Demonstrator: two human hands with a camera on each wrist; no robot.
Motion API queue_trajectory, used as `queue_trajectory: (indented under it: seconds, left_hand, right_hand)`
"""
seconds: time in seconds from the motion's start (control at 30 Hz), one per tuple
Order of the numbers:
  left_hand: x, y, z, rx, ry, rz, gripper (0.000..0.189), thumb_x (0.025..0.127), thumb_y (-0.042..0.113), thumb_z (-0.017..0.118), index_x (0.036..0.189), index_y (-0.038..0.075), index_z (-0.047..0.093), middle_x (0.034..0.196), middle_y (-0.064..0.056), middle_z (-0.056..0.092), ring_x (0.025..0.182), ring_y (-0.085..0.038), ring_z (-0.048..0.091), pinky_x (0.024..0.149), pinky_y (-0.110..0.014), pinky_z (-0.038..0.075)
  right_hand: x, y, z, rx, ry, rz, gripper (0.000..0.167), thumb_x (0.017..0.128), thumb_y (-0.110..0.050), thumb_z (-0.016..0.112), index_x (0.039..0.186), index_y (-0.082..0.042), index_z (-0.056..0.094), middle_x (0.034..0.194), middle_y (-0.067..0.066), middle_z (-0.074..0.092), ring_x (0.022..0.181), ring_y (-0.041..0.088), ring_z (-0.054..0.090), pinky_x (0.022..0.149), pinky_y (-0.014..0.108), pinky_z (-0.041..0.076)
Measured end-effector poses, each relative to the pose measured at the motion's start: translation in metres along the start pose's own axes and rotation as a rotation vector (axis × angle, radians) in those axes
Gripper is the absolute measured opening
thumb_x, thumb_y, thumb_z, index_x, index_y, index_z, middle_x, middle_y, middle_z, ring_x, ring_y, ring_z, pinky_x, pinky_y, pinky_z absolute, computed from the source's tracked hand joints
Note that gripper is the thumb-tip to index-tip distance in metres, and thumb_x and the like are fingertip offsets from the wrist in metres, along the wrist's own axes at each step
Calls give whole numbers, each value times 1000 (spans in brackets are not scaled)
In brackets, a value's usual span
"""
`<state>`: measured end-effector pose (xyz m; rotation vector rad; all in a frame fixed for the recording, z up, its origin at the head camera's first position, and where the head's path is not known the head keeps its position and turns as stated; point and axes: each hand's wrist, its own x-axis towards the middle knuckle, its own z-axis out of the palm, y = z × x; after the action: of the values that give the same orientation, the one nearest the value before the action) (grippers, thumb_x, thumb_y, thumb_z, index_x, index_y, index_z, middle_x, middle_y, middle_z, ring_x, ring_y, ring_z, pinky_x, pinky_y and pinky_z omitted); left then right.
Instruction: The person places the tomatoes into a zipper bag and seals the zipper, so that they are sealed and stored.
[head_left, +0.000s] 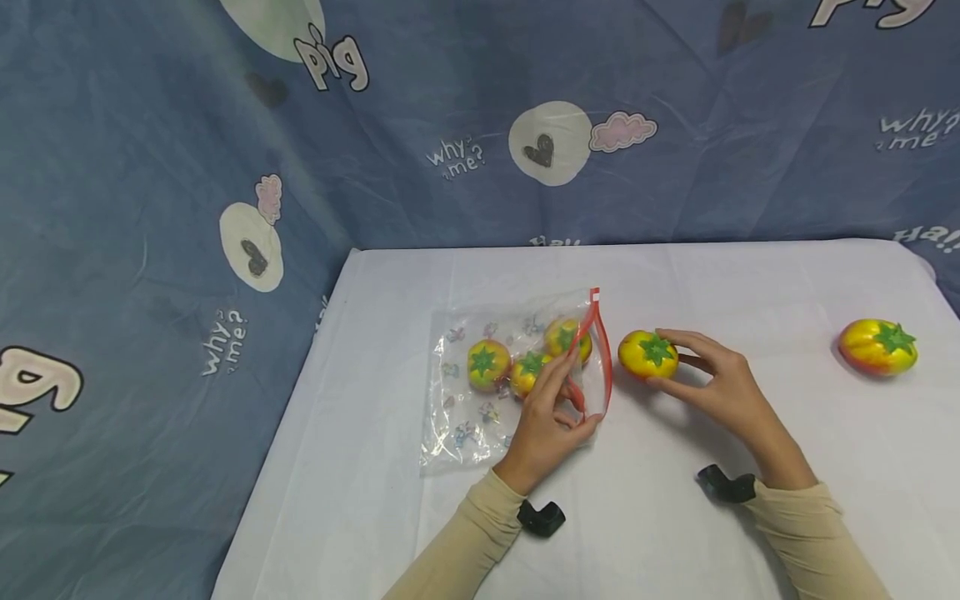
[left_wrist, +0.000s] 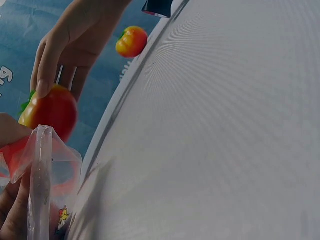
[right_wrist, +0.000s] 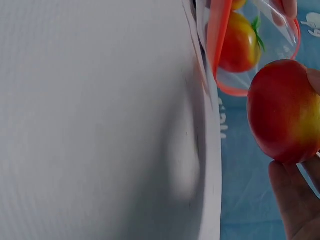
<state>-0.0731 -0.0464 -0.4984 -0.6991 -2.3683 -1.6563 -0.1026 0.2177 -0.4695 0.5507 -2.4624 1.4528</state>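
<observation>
A clear zip bag (head_left: 441, 421) with a red zip strip (head_left: 608, 375) and small printed figures lies on the table, its mouth facing right. Three yellow-and-red toy fruits (head_left: 487, 364) with green star-shaped tops are inside it. My left hand (head_left: 542, 425) grips the bag at its mouth, which gapes apart in the right wrist view. Just right of the mouth, my right hand (head_left: 723, 390) holds another such toy fruit (head_left: 639, 355) between thumb and fingers. The red underside of this held fruit (right_wrist: 280, 112) shows in the right wrist view, with a bagged fruit (right_wrist: 239, 45) beyond it.
One more toy fruit (head_left: 873, 347) lies at the right side of the white-covered table (head_left: 337, 500). A blue printed cloth (head_left: 450, 75) hangs behind and to the left. Black wrist mounts (head_left: 542, 518) sit at both sleeves.
</observation>
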Motion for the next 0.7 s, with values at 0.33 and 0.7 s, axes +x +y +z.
queue_trajectory:
  seconds: [0.33,0.7]
  left_hand:
    - [0,0,-1,32,-11,12,92,80,2,87,158,5,38,148,-14,49,90,-12,61,62,-14,60]
    - [-1,-2,-1,19,-20,2,94,80,2,87,159,7,37,153,-13,46,91,-16,62,62,-14,60]
  right_hand:
    - [5,0,15,-26,-60,-25,70,71,2,92,135,-4,66,133,17,68,123,-18,49,96,1,46]
    - [10,-6,30,-50,-109,-20,68,71,-5,94,134,-5,67,133,13,69,122,1,60,96,19,57]
